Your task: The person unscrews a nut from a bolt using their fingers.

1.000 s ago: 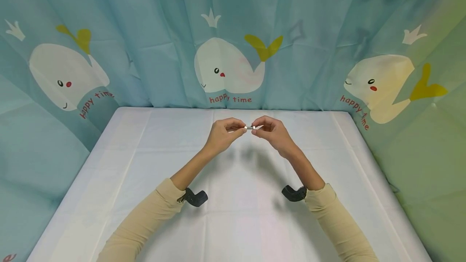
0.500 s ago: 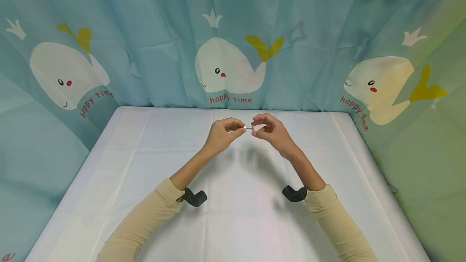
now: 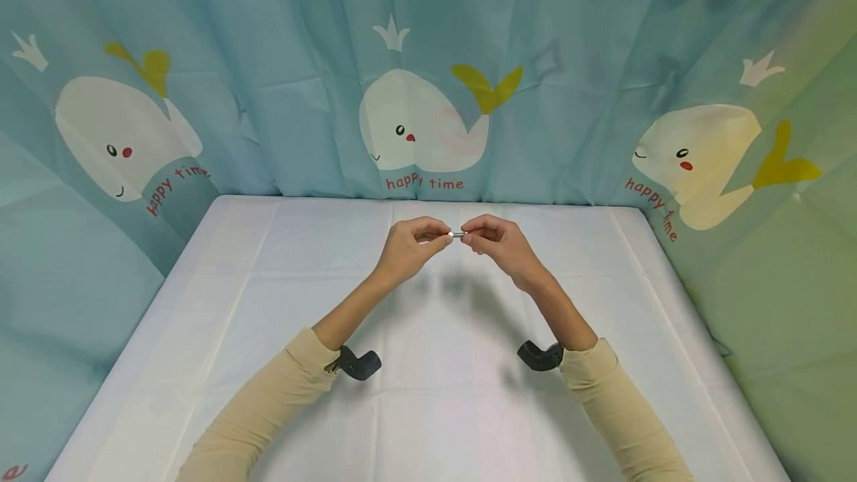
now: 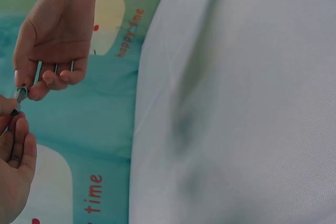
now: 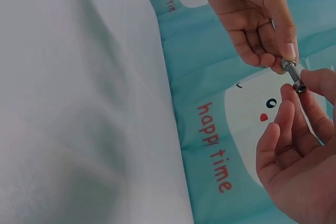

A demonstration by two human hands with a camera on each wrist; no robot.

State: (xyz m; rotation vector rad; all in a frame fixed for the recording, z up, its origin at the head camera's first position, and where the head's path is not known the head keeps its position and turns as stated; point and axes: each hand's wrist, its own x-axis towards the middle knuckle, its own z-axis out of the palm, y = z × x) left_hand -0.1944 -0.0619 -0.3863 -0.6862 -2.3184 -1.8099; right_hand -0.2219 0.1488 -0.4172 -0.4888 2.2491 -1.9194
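A small silver bolt spans the gap between the two hands, held roughly level above the far part of the table. My left hand pinches its head end between thumb and fingertips. At the other end, a dark-rimmed nut sits on the threaded tip. The thumb and forefinger of my right hand pinch that nut, mostly covering it in the head view. Bare thread shows between the fingertips in the right wrist view. The bolt is small and partly covered in the left wrist view.
A white cloth-covered table lies under both hands. Blue-green curtains with printed whales stand behind it and along both sides. Black wrist mounts jut inward from the sleeve cuffs.
My right fingers spread off the nut half a second ago, baring it, and have now come together on it again. The left hand and bolt have stayed nearly still.
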